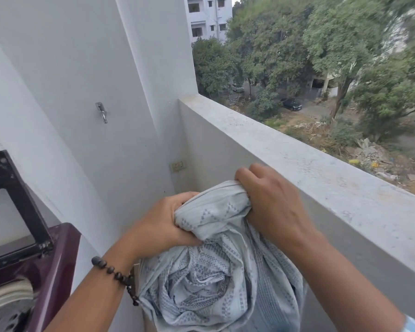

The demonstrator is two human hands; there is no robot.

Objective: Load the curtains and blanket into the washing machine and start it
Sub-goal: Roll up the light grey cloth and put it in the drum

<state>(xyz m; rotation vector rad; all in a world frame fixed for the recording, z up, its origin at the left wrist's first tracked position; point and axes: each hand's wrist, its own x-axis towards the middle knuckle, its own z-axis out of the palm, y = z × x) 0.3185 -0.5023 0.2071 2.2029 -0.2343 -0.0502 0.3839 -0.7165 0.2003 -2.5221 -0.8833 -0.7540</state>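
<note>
A pale grey-blue patterned curtain [216, 271] hangs bunched in front of me at the lower middle. My left hand [163, 224] grips its upper left fold. My right hand [271, 202] grips the top of the bunch, just beside the balcony wall. The maroon top-loading washing machine [55, 267] stands at the lower left with its dark-framed lid [22, 200] raised. Part of its drum [7, 307] shows, with pale cloth inside. The curtain is to the right of the machine, apart from it.
A concrete balcony parapet [321, 168] runs diagonally along the right, close to my right hand. A white wall with a tap [102, 112] and a socket plate [177, 166] stands behind. A pale box edge [137, 274] shows under the curtain. Trees and buildings lie beyond.
</note>
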